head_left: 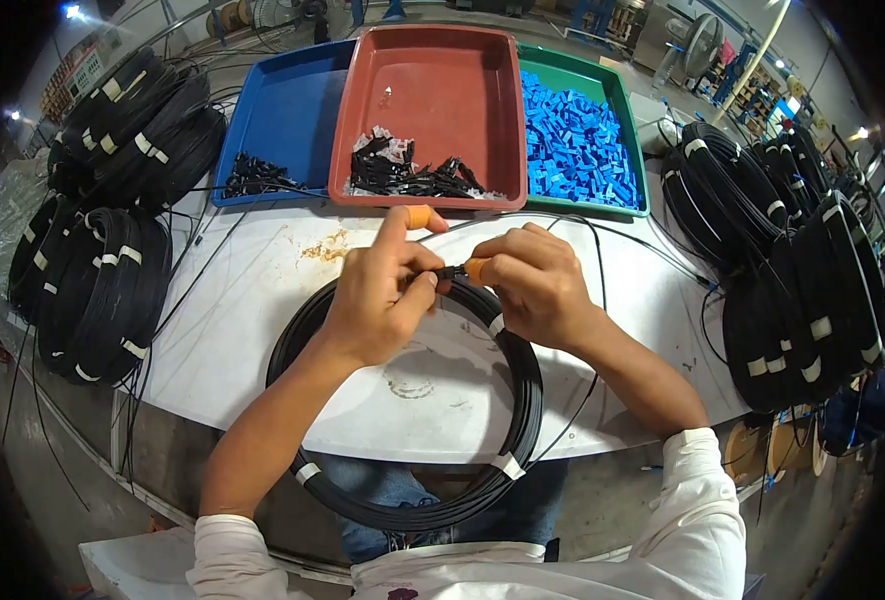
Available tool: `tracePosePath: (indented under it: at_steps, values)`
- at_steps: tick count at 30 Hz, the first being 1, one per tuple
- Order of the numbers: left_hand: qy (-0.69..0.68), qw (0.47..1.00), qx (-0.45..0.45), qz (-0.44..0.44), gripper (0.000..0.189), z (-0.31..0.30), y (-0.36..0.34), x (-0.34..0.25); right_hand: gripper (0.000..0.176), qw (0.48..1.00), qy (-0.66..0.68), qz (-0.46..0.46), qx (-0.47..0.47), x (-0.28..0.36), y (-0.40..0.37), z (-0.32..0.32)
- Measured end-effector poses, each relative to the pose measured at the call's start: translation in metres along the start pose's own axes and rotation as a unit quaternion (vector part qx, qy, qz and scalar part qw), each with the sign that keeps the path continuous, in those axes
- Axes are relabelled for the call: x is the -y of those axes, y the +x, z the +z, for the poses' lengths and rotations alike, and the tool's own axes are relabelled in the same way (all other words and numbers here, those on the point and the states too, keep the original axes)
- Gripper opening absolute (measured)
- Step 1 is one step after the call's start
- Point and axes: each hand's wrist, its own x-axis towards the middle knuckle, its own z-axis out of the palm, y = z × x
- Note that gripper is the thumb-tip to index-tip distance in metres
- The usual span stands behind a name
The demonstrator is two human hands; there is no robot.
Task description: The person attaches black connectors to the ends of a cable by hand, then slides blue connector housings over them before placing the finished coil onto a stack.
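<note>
Two-handed grip on a cable end. The left hand (387, 290) and right hand (534, 285) are each pinched tightly on the cable end (451, 271), above the far arc of the black cable coil (523, 400), which overhangs the near edge of the table (252, 330). The work probably goes best with both pinches close to the tip, wrists steady and the coil lying slack. A red tray (437, 32) of small black parts stands at the far edge.
</note>
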Motion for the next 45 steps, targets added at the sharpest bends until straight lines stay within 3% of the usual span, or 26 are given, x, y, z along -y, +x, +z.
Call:
tracePosePath:
  at_steps: [3, 6, 8, 10, 14, 15, 16, 18, 20, 21, 22, 23, 24, 26, 28, 31, 32, 34, 36, 37, 38, 39, 40, 42, 44, 45]
  values:
    - [0.107, 0.985, 0.134, -0.030, 0.045, -0.007, 0.000, 0.001, 0.032, 0.999, -0.018, -0.026, 0.011, 0.002, -0.003, 0.002]
    - [0.049, 0.990, 0.130, -0.009, 0.042, -0.014, 0.000, 0.009, 0.030, 0.997, -0.022, -0.065, 0.022, 0.002, -0.004, 0.007]
    - [0.010, 0.995, 0.094, 0.036, 0.041, -0.008, -0.001, 0.013, 0.024, 0.993, -0.019, -0.102, -0.055, 0.001, -0.004, 0.016]
    - [0.088, 0.993, 0.026, 0.076, 0.040, 0.002, -0.007, 0.005, 0.017, 0.992, -0.019, -0.111, -0.059, 0.001, -0.005, 0.016]
    - [0.125, 0.987, -0.015, 0.099, 0.039, 0.010, -0.013, -0.001, 0.011, 0.994, -0.008, -0.084, -0.072, 0.021, 0.000, 0.008]
    - [0.162, 0.975, -0.018, 0.150, 0.039, 0.009, -0.011, -0.002, 0.010, 0.988, 0.114, 0.098, -0.027, 0.031, 0.004, 0.002]
    - [0.161, 0.976, -0.015, 0.149, 0.039, 0.009, -0.011, -0.004, 0.010, 0.933, 0.229, 0.276, 0.019, 0.039, 0.009, -0.006]
    - [0.195, 0.970, 0.003, 0.147, 0.036, 0.010, -0.011, -0.008, 0.012, 0.846, 0.306, 0.416, 0.133, 0.034, 0.024, -0.019]
    - [0.133, 0.986, 0.002, 0.096, 0.034, 0.013, -0.007, 0.001, 0.014, 0.917, 0.220, 0.320, 0.085, 0.036, 0.020, -0.015]
    - [0.072, 0.997, -0.002, 0.041, 0.031, 0.011, -0.005, 0.003, 0.014, 0.919, 0.222, 0.316, 0.085, 0.030, 0.016, -0.008]
    - [0.074, 0.996, -0.005, 0.040, 0.031, 0.009, -0.004, 0.002, 0.015, 0.972, 0.153, 0.177, 0.034, 0.022, 0.008, 0.001]
    - [-0.016, 0.999, 0.021, -0.038, 0.030, 0.007, -0.003, 0.001, 0.017, 0.996, 0.079, 0.034, -0.020, 0.016, 0.002, 0.008]
    - [-0.107, 0.987, 0.047, -0.115, 0.029, 0.006, -0.002, 0.001, 0.017, 0.996, 0.079, 0.033, -0.019, 0.010, -0.001, 0.011]
    - [-0.085, 0.989, 0.052, -0.107, 0.029, 0.012, -0.005, 0.000, 0.018, 0.993, 0.018, -0.099, -0.063, 0.003, -0.005, 0.014]
    - [0.014, 1.000, 0.005, 0.002, 0.029, 0.015, -0.008, -0.005, 0.020, 0.992, -0.002, -0.101, -0.072, 0.014, -0.001, 0.010]
    - [0.082, 0.995, 0.012, 0.054, 0.033, 0.014, -0.010, -0.008, 0.019, 0.967, 0.151, 0.203, 0.027, 0.033, 0.010, -0.008]
    - [0.122, 0.989, 0.012, 0.085, 0.035, 0.015, -0.010, -0.012, 0.019, 0.967, 0.148, 0.206, 0.025, 0.037, 0.017, -0.014]
    - [0.151, 0.984, 0.040, 0.086, 0.037, 0.015, -0.010, -0.015, 0.017, 0.883, 0.253, 0.372, 0.136, 0.039, 0.029, -0.026]
    - [0.091, 0.993, 0.046, 0.061, 0.039, 0.016, -0.009, -0.003, 0.018, 0.896, 0.220, 0.351, 0.161, 0.037, 0.025, -0.028]
    - [-0.015, 0.999, 0.027, -0.011, 0.037, 0.017, -0.006, -0.002, 0.018, 0.952, 0.160, 0.240, 0.105, 0.033, 0.019, -0.024]
    - [-0.012, 1.000, 0.023, -0.011, 0.037, 0.012, -0.004, -0.003, 0.019, 0.987, 0.096, 0.124, 0.046, 0.029, 0.014, -0.017]
    - [-0.110, 0.989, 0.062, -0.080, 0.035, 0.006, -0.003, -0.004, 0.020, 0.998, 0.062, 0.009, -0.014, 0.021, 0.010, -0.008]
    - [-0.209, 0.962, 0.100, -0.145, 0.033, 0.004, -0.001, -0.006, 0.020, 0.998, 0.062, 0.005, -0.012, 0.015, 0.007, -0.001]
    - [-0.236, 0.954, 0.100, -0.158, 0.030, 0.010, -0.004, -0.008, 0.020, 0.994, 0.009, -0.100, -0.050, 0.009, 0.002, 0.004]
    - [-0.113, 0.986, 0.061, -0.110, 0.032, 0.012, -0.005, -0.004, 0.022, 0.995, -0.003, -0.087, -0.039, 0.014, 0.003, 0.002]
    - [-0.111, 0.986, 0.062, -0.110, 0.032, 0.014, -0.005, -0.004, 0.022, 0.999, 0.028, -0.030, 0.007, 0.016, 0.006, -0.001]
